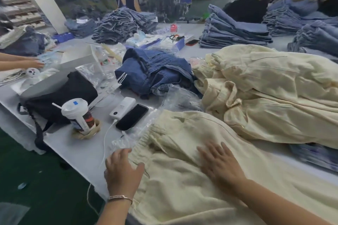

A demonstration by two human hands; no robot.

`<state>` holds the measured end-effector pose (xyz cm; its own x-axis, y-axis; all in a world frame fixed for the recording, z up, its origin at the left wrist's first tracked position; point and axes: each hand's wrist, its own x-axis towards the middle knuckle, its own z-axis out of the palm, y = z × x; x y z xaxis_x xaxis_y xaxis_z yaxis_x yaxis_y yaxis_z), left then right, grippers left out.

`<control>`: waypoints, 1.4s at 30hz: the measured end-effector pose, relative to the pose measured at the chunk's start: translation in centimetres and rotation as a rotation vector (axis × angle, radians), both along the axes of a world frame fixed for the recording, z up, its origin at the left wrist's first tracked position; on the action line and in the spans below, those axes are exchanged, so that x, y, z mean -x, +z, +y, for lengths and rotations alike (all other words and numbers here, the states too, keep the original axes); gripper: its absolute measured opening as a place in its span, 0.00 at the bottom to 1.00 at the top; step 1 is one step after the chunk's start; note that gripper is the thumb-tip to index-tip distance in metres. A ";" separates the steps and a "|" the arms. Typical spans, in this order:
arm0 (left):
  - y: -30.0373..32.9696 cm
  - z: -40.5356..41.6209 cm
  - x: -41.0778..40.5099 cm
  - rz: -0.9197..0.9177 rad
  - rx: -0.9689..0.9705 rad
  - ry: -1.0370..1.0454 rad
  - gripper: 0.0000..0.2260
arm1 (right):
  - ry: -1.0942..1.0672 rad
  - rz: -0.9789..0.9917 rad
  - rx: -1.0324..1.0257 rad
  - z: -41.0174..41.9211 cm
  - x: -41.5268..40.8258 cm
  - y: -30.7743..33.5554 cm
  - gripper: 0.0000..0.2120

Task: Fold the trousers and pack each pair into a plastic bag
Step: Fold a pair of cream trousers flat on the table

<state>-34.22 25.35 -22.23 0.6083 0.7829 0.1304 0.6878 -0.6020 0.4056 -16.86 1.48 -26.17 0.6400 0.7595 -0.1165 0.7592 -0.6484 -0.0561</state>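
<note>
Near the grey table's (80, 153) front edge, lidded plastic drink cup (78, 115) upright; left hand (123, 169), loosely curled, gripping nothing, at cream trousers' (182, 179) elastic waistband, right hand (220, 163) pressing flat; risk: careless tugging snagging the white cable (107, 140).
</note>
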 end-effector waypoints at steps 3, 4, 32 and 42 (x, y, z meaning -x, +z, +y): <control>-1.4 -2.9 -3.5 -0.086 0.112 -0.485 0.18 | -0.014 0.085 -0.032 -1.5 1.5 -1.4 0.27; -2.2 -3.9 -4.4 0.012 0.138 -0.587 0.20 | -0.043 0.095 -0.072 -1.9 1.5 -1.3 0.26; -1.8 -39.1 -11.9 0.268 0.156 -1.325 0.09 | -0.960 0.034 0.065 -47.9 6.9 1.6 0.22; 3.9 -39.1 -9.5 0.753 0.793 -1.293 0.11 | -0.634 0.032 -0.081 -52.6 9.2 2.7 0.07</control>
